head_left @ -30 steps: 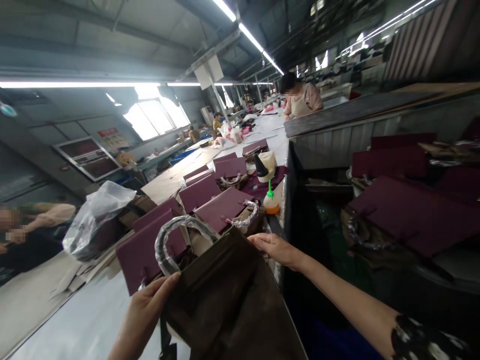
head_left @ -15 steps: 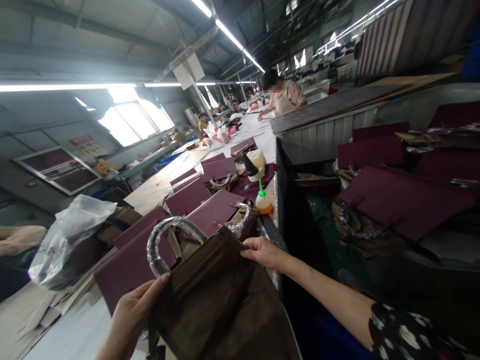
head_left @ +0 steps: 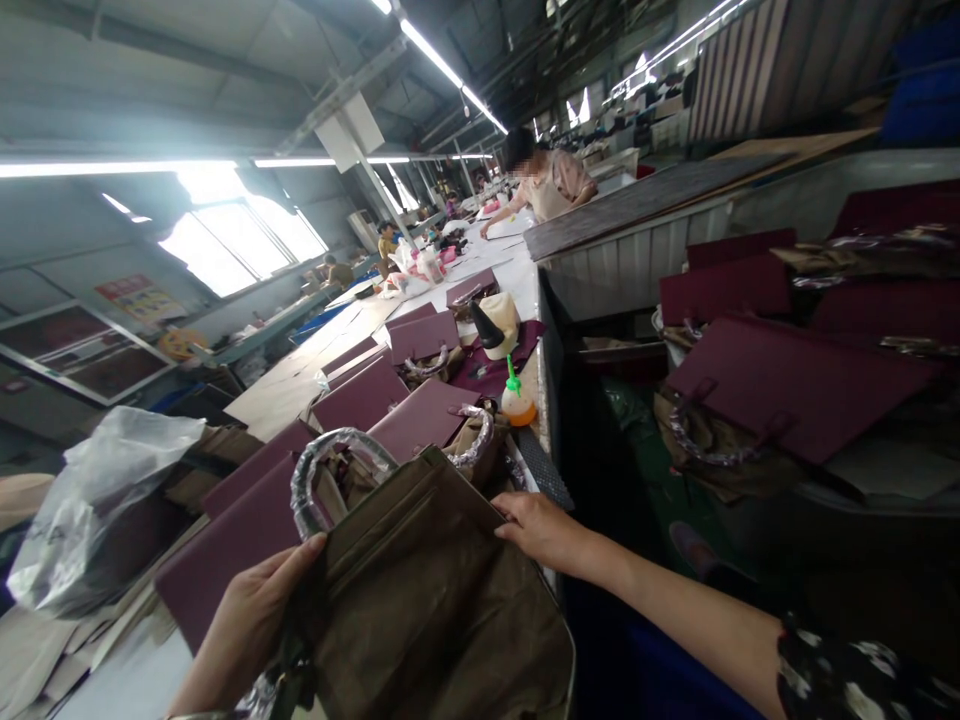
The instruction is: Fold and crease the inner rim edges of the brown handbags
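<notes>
In front of me is an olive-brown handbag [head_left: 435, 590], tilted, its flat side toward me. A plastic-wrapped handle [head_left: 304, 480] arches above its upper left edge. My left hand [head_left: 259, 590] grips the bag's left edge, thumb on top. At the upper right edge, my right hand [head_left: 536, 525] pinches the bag between thumb and fingers. Just beyond lie several purple-flapped bags [head_left: 420, 415] with wrapped handles. A small glue bottle [head_left: 517, 400] with a green nozzle and orange liquid stands near the table edge, beside a cream container [head_left: 499, 325] with a black cone-shaped top.
The long white table [head_left: 491, 255] runs away from me, and a person [head_left: 555, 180] leans over its far part. A clear plastic bag [head_left: 112, 500] sits at left. More maroon bags [head_left: 795, 380] are piled at right. A grey board [head_left: 645, 205] lies across a bin.
The view has swung slightly to the right, so the surroundings sit further left. Both hands keep hold of the handbag, whose top edge has tipped a little.
</notes>
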Available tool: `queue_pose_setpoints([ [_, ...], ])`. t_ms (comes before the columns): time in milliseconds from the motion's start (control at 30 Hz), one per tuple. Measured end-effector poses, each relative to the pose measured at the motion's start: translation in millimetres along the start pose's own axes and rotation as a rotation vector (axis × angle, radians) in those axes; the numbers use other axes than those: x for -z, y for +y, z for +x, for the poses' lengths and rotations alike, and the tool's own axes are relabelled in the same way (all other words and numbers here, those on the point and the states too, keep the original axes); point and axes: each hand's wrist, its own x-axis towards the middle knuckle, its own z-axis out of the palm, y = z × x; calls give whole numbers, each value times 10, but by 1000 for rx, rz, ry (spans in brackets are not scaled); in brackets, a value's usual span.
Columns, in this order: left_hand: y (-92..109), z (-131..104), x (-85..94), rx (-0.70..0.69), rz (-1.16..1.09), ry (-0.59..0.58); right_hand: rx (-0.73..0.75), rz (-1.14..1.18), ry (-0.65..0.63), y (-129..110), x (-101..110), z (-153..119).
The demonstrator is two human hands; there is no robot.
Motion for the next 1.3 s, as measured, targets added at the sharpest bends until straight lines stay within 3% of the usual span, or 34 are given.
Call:
queue_pose_setpoints([
  [100, 8, 69, -16, 107, -61, -137, -43, -74, 54, 31, -36, -79],
  [433, 57, 139, -48, 123, -54, -198, -63, -85, 62, 142, -121, -89],
  [700, -42, 143, 23, 84, -10, -192, 34, 83, 95, -59, -12, -46],
  [867, -109, 131, 44, 15, -3, -171, 80, 255, 186, -262, 1, 158],
  [1033, -103, 56, 52, -9, 4, -96, 72, 340, 263, -287, -94, 318],
  [1200, -84, -161, 60, -179, -55, -90, 58, 390, 286, -262, -120, 291],
  [1300, -171, -297, 80, -250, -139, -101, 40, 449, 249, -232, -91, 214],
])
